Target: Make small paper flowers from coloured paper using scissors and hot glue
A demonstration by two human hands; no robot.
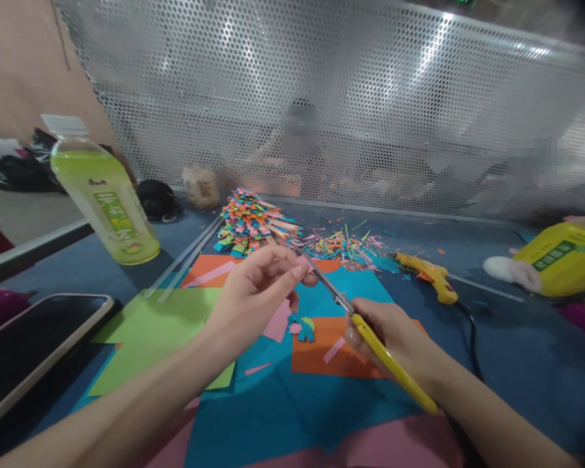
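Between the thumb and fingers of my left hand [268, 279] is a small piece of pink paper [305, 262]. My right hand [390, 338] grips yellow-handled scissors [383, 354], whose metal blades point up and left to the pink paper. Under both hands lie sheets of blue paper [253, 422], green paper [175, 318] and orange paper [316, 354]. Small cut shapes in blue, green and pink [303, 329] rest on the sheets, with a pink strip [334, 350] beside them. Behind my left hand stands a cone of many coloured paper pieces [253, 221].
A heap of paper scraps [344, 246] lies behind the scissors. To its right are a yellow glue gun [431, 276] with a black cord and a yellow packet [565, 257]. On the left are a drink bottle [104, 201], clear sticks [188, 253] and a phone [34, 344]. A perforated metal panel [370, 117] closes the back.
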